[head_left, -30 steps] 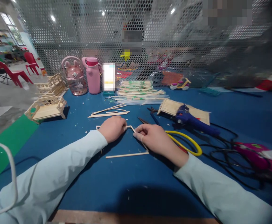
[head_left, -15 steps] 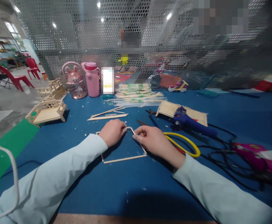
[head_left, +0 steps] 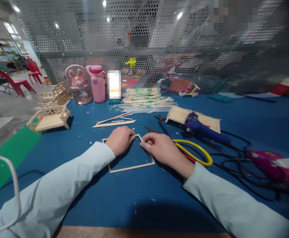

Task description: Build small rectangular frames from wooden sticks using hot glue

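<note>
A four-sided frame of thin wooden sticks (head_left: 131,168) lies on the blue tabletop in front of me. My left hand (head_left: 120,140) pinches the frame's far side close to its far right corner, hiding part of that side. On the right side, just below the same corner, my right hand (head_left: 160,145) grips the stick between thumb and fingers. The near side of the frame and its two near corners show plainly. Beyond my hands lie several loose wooden sticks (head_left: 114,124).
Right of my hands are pliers with yellow handles (head_left: 196,152), a blue glue gun (head_left: 206,132) on a slatted stick panel (head_left: 176,114), and tangled black cable. Bundled sticks (head_left: 144,99), a pink bottle (head_left: 98,86) and a clear pink bottle (head_left: 80,87) stand behind. Small stick furniture (head_left: 51,120) sits left.
Both hands keep their hold near the far right corner. The view and the frame's near edge shift very slightly; little else differs.
</note>
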A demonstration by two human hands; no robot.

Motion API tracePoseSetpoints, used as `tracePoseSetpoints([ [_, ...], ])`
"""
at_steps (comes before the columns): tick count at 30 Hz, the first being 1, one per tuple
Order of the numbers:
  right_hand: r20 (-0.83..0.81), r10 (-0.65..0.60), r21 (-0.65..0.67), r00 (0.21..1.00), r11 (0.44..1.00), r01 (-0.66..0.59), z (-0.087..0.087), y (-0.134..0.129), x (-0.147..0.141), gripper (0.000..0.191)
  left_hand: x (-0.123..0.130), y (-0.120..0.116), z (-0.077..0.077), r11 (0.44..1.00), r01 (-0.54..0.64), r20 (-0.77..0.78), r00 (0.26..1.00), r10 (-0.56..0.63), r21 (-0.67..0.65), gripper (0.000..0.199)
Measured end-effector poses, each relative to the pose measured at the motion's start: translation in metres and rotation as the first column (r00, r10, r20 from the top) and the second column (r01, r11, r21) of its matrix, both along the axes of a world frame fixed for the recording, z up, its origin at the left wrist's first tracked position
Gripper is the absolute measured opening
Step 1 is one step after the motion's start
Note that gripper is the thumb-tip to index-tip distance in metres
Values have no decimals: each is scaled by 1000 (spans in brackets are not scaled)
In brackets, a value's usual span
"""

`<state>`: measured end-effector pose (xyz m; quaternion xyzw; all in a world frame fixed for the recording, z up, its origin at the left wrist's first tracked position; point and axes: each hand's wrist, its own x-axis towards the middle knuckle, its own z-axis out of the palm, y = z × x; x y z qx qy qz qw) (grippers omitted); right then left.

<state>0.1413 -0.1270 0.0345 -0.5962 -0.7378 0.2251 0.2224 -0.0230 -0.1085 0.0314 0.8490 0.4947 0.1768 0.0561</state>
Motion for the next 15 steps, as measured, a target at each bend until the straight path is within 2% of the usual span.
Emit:
tracePoseSetpoints([
  [9, 17, 53, 39, 998, 998, -54, 1, 0, 2, 17, 2, 0, 0, 1000, -4, 10, 1000, 4, -6, 21],
  [15, 29, 47, 61, 998, 997, -48, 1, 0, 0, 18, 2, 0, -1, 1000, -19, 14, 1000, 19, -12, 20],
])
